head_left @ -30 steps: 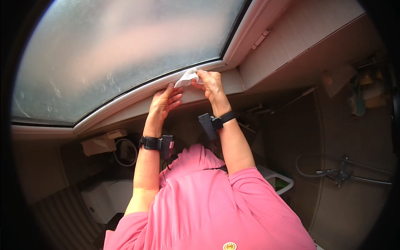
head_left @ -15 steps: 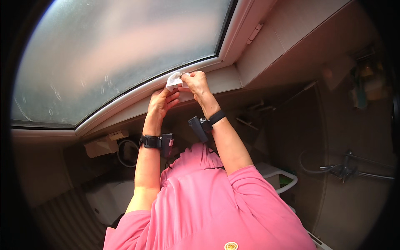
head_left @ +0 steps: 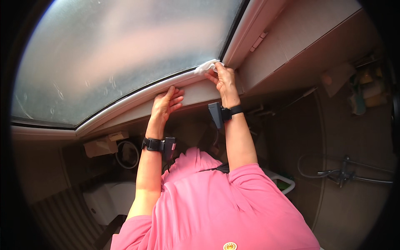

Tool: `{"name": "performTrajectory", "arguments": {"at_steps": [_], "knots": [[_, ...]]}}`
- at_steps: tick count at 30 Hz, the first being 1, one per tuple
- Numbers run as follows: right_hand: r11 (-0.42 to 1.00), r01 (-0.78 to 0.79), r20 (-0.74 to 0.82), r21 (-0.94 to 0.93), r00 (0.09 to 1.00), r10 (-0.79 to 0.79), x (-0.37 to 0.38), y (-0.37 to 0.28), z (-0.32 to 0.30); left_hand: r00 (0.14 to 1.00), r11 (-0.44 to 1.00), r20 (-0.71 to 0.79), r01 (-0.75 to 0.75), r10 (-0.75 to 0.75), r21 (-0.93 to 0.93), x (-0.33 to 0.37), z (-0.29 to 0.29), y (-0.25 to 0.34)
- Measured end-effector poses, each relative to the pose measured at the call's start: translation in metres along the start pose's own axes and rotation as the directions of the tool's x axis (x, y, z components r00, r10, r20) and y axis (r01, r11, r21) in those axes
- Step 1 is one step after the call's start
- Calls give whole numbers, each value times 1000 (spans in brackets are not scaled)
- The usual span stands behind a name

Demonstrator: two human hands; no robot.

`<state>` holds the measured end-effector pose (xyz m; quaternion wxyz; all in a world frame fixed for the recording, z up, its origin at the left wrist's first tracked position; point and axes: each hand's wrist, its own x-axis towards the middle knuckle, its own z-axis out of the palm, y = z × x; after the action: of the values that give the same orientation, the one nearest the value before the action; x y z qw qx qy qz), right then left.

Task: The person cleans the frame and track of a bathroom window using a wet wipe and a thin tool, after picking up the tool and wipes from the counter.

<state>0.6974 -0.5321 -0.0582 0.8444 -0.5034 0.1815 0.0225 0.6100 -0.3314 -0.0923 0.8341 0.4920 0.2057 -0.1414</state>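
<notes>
A frosted window pane (head_left: 125,54) in a white frame (head_left: 246,37) fills the upper left. Between the thumb and fingers of my right hand (head_left: 225,79) is a crumpled white wipe (head_left: 207,66), pressed to the frame's bottom rail near the right corner of the glass. My left hand (head_left: 165,104) is against the same rail further left, fingers spread and holding nothing. Both wrists wear black straps, each with a small dark box.
A tiled sill and wall (head_left: 291,46) run along the right, with a hinge (head_left: 258,41) on the frame. Below stand a shower mixer (head_left: 343,171) with hose, a round towel ring (head_left: 127,154), a white box (head_left: 101,146) and a white basin (head_left: 110,202).
My right hand has carried the wipe rightward along the rail to the corner, away from my left hand. My left hand has shifted slightly right.
</notes>
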Motion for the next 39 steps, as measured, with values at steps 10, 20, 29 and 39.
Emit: {"name": "performTrajectory", "arguments": {"at_steps": [10,20,29,39], "knots": [[993,74,10,-91,997,-73,1,-6,-5,1000,999,5,31,-31,-16,-1,0,2],[983,24,-120,-180,992,-46,8,1,-60,1000,999,6,13,-13,-34,1,1,1],[725,443,-116,-527,808,-578,16,33,-38,999,999,7,43,-42,-20,2,5,0],[683,342,184,-646,937,-295,-19,62,2,998,999,-32,44,-45,-29,4,-4,0]]}}
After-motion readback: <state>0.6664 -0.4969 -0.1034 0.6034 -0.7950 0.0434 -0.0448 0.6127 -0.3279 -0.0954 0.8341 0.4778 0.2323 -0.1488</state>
